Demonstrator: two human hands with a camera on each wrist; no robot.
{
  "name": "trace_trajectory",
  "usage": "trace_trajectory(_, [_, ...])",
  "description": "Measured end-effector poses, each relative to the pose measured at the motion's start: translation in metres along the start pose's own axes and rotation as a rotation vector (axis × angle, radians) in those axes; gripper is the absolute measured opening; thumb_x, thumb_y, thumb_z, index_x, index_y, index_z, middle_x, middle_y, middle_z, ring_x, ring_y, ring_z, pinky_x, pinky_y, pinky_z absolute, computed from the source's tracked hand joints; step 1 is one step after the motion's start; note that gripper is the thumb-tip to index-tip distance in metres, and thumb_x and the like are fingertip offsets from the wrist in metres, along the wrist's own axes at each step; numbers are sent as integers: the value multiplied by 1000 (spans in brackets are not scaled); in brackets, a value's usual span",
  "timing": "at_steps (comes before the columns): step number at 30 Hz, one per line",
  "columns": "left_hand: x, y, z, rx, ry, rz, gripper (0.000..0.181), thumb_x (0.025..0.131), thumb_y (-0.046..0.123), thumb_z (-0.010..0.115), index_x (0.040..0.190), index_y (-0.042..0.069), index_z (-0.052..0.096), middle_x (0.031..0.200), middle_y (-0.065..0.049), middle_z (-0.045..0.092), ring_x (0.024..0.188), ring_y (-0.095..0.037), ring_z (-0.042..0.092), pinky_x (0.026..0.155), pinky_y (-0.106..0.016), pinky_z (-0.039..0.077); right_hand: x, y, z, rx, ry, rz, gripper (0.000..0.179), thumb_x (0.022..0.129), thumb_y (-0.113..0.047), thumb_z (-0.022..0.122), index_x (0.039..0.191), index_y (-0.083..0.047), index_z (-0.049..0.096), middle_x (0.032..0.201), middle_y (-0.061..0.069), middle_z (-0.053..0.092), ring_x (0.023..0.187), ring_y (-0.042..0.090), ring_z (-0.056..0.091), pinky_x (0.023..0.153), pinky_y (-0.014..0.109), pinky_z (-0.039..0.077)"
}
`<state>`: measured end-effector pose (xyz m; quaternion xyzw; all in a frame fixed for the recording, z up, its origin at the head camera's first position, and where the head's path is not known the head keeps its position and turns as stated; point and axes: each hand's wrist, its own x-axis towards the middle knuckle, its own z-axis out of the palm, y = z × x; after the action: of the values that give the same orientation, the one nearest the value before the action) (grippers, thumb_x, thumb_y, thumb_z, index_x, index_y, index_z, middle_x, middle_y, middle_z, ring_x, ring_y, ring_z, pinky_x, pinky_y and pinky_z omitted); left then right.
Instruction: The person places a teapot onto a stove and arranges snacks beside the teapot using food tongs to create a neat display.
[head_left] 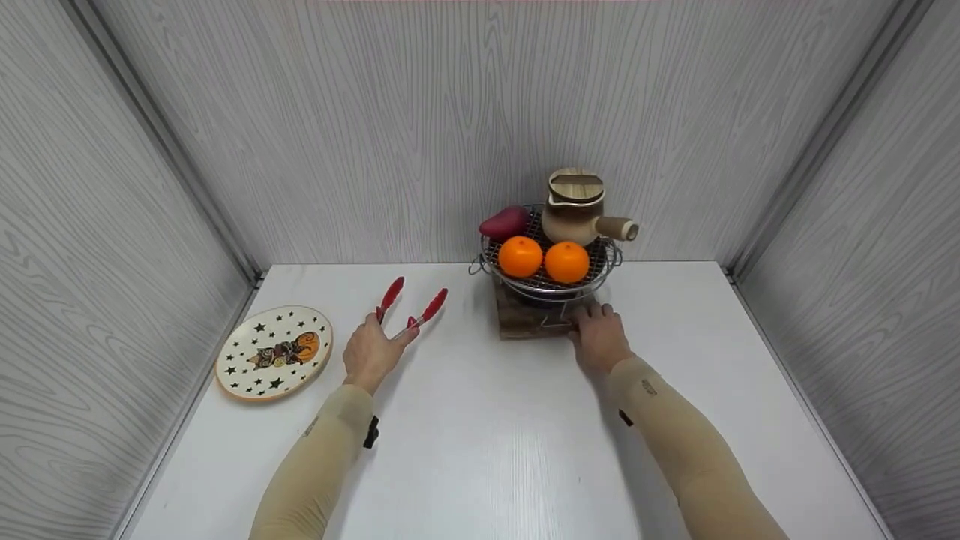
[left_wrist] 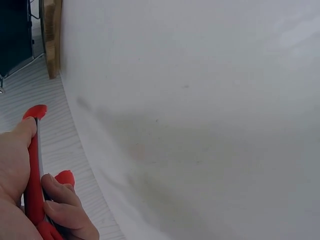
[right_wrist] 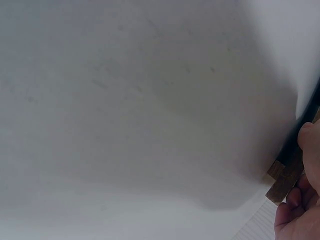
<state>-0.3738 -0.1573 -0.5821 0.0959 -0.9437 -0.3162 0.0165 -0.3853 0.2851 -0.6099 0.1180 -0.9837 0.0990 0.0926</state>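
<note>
My left hand (head_left: 373,352) holds red-tipped tongs (head_left: 433,302) above the left part of the table, their two arms spread apart. In the left wrist view the thumb and fingers lie on the tongs' red grips (left_wrist: 34,187). My right hand (head_left: 601,337) grips the front right of a wooden base (head_left: 517,321); in the right wrist view thumb and fingers sit on either side of the wood (right_wrist: 284,186). Above that base is a round wire grill (head_left: 538,292). On it rest two oranges (head_left: 520,256), a purplish-red sweet potato (head_left: 505,223) and a side-handled teapot (head_left: 571,222).
A star-patterned plate (head_left: 244,330) with a pumpkin picture lies at the left on the white table (head_left: 480,435). Grey wood-grain panels (head_left: 375,135) stand behind and at both sides. The teapot's handle (head_left: 616,228) sticks out past the grill's right rim.
</note>
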Motion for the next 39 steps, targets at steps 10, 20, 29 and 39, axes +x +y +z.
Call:
trace_trajectory(10, [-1,-8,5,5,-37,-32,98,101,61,77,163,-7,45,153,-33,65,139,-51,66,116,-63,54,5,8,9,-3,-20,5,37,113,-28,68,140,-4,61,140,25,62,125,45,57,108,62,49])
trace_trajectory(20, [-2,-13,7,-6,-32,-42,93,101,61,77,157,-9,50,147,-33,69,134,-50,70,113,-61,56,5,7,8,10,-4,2,37,112,-27,69,139,-3,61,139,25,62,125,46,58,109,63,49])
trace_trajectory(29, [-2,-17,8,17,-44,-23,92,101,61,75,154,-11,52,143,-35,70,129,-50,73,107,-61,59,4,6,9,6,10,0,39,112,-26,70,139,-1,60,140,26,62,122,46,57,106,63,49])
trace_trajectory(39, [-2,-16,9,29,-56,-34,94,101,58,78,159,-10,49,149,-34,67,136,-51,69,113,-61,57,0,-3,-4,0,-5,17,40,110,-24,72,141,0,60,140,26,63,121,45,57,106,63,50])
